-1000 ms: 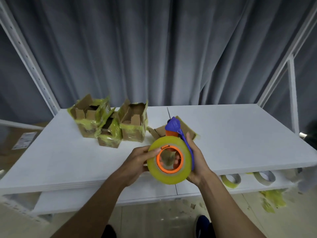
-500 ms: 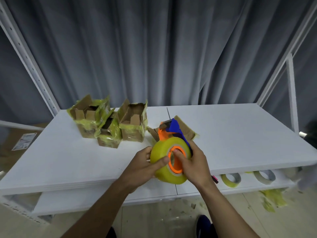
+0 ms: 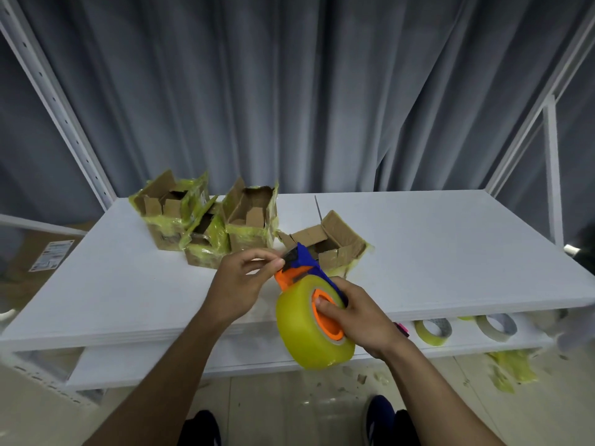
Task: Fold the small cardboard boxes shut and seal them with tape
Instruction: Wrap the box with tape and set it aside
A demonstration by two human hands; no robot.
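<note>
Left hand (image 3: 240, 284): my thumb and forefinger pinch the tip of the dispenser (image 3: 302, 263), likely catching the tape's free end.
Right hand (image 3: 357, 313): fingers curl into the orange core, gripping the tape roll (image 3: 299, 333) above the table's (image 3: 450, 252) near edge.
Open box (image 3: 325, 247): just beyond the dispenser, flaps up; three more boxes (image 3: 206, 220) far left.
Doing it well: I should peel slowly, keep the strip taut, and fold flaps flat before sticking.

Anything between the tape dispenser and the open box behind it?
Nothing visible. The tape dispenser, gripped by the right hand and pinched at its front by the left hand, hovers just before the open box; three other boxes stand clear, to the left.
</note>
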